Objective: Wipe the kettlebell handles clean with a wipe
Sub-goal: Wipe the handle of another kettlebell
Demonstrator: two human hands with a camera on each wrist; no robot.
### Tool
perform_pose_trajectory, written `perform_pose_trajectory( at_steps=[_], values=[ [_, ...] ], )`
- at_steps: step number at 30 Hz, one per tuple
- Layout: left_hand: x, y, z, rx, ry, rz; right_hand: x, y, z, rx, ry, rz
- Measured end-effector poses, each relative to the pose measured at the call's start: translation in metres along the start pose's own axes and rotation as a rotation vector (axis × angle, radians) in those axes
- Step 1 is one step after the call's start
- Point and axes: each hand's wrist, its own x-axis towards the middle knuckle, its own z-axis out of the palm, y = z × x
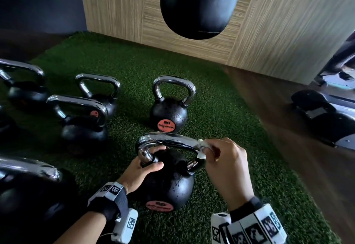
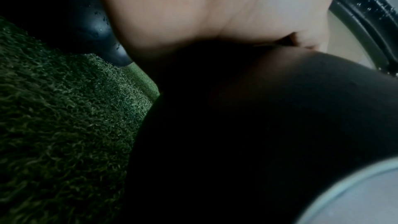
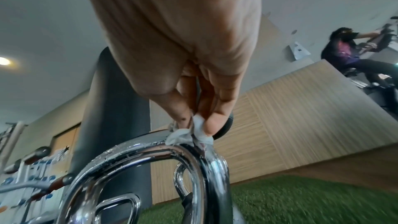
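Note:
A black kettlebell (image 1: 171, 184) with a chrome handle (image 1: 169, 139) stands on green turf just in front of me. My left hand (image 1: 143, 168) grips the handle's left leg where it meets the ball; in the left wrist view only the palm (image 2: 215, 11) and the ball's wet surface show. My right hand (image 1: 221, 157) pinches a small crumpled white wipe (image 1: 200, 147) against the handle's right shoulder. The right wrist view shows thumb and finger squeezing the wipe (image 3: 189, 136) onto the wet chrome handle (image 3: 150, 156).
Several more kettlebells stand on the turf (image 1: 221, 93): one straight ahead (image 1: 169, 113), others at the left (image 1: 84, 120). A black punching bag (image 1: 199, 3) hangs ahead before a wood-panel wall. Machine bases (image 1: 322, 113) lie right. A person (image 3: 344, 52) rides an exercise bike behind.

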Motion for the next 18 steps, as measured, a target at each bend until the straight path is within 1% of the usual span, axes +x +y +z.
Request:
perform_pose_trajectory(
  at_steps=[2,5,8,11,15,17,18],
  values=[
    [-0.002,0.004,0.002,-0.007,-0.003,-0.012,-0.006,0.012,0.001,0.061,-0.007,0.078],
    [-0.003,0.008,0.003,-0.010,0.008,-0.002,-0.013,0.033,0.005,0.168,-0.061,0.197],
    [-0.004,0.010,0.005,-0.002,0.022,0.001,-0.018,0.047,0.014,0.267,-0.053,0.237],
    [-0.003,0.013,0.005,0.018,0.015,-0.031,-0.024,0.059,0.026,0.437,-0.050,0.307],
    [-0.002,0.015,0.001,0.070,-0.005,-0.159,-0.041,0.064,0.053,0.717,-0.142,0.553],
    [-0.004,0.021,-0.002,0.139,-0.006,-0.250,-0.050,0.059,0.064,0.793,-0.162,0.601],
    [-0.007,0.027,-0.004,0.213,-0.014,-0.301,-0.052,0.057,0.067,0.801,-0.156,0.610]
  ],
)
